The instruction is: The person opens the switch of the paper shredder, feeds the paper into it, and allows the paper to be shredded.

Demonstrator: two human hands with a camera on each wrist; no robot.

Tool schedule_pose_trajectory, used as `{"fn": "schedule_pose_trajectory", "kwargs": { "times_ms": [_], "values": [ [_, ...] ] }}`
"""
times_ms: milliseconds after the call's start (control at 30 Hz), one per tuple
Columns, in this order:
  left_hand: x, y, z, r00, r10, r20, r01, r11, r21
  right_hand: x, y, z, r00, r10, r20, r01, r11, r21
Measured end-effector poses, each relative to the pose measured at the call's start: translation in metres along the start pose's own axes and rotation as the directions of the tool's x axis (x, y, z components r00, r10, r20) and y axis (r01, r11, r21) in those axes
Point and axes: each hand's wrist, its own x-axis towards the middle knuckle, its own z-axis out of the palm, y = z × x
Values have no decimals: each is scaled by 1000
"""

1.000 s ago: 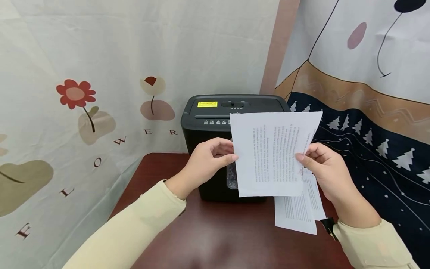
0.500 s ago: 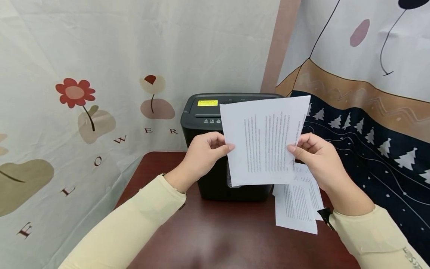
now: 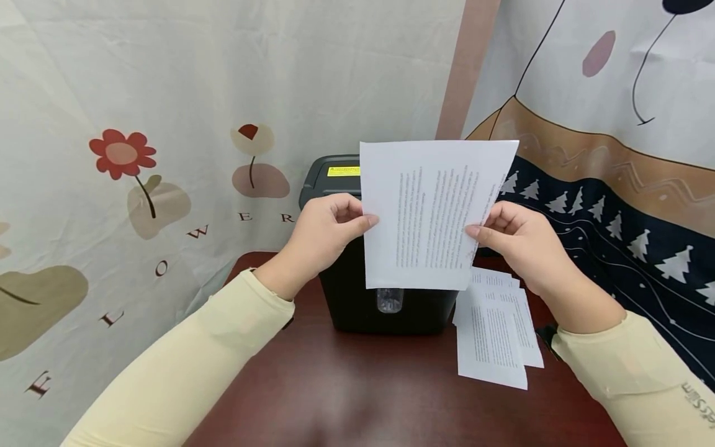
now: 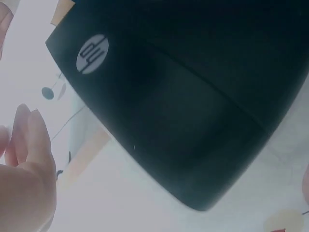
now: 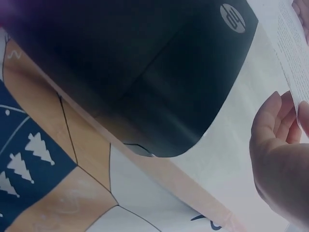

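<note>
A printed sheet of paper (image 3: 430, 214) is held up in front of the black paper shredder (image 3: 413, 313), covering most of its top. My left hand (image 3: 326, 236) pinches the sheet's left edge between thumb and fingers. At the right edge, my right hand (image 3: 522, 245) pinches it the same way. In the right wrist view the right hand (image 5: 280, 150) grips the paper's edge beside the shredder (image 5: 159, 77). The left wrist view has the left hand (image 4: 29, 169) at its left border, with the shredder's dark front (image 4: 183, 106) filling the middle.
Several printed sheets (image 3: 491, 335) lie overlapping on the dark red table (image 3: 357, 385), right of the shredder. A clear window (image 3: 390, 300) shows low on the shredder's front. Behind hang a pale flower-printed cloth (image 3: 184, 87) and a navy tree-patterned cloth (image 3: 631, 273).
Both hands have raised the sheet and shifted it somewhat left. It now hides more of the shredder's top, while the clear window and the loose sheets are more exposed.
</note>
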Motion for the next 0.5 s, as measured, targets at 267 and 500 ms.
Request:
{"fn": "schedule_pose_trajectory", "kwargs": {
  "times_ms": [267, 500],
  "values": [
    [9, 12, -13, 1000, -3, -30, 4, 1000, 28, 15, -16, -6, 1000, 15, 5, -15, 999, -50],
    [21, 22, -25, 998, 3, -58, 0, 998, 57, 30, -29, -9, 999, -46, 12, 46, 999, -16]
  ]
}}
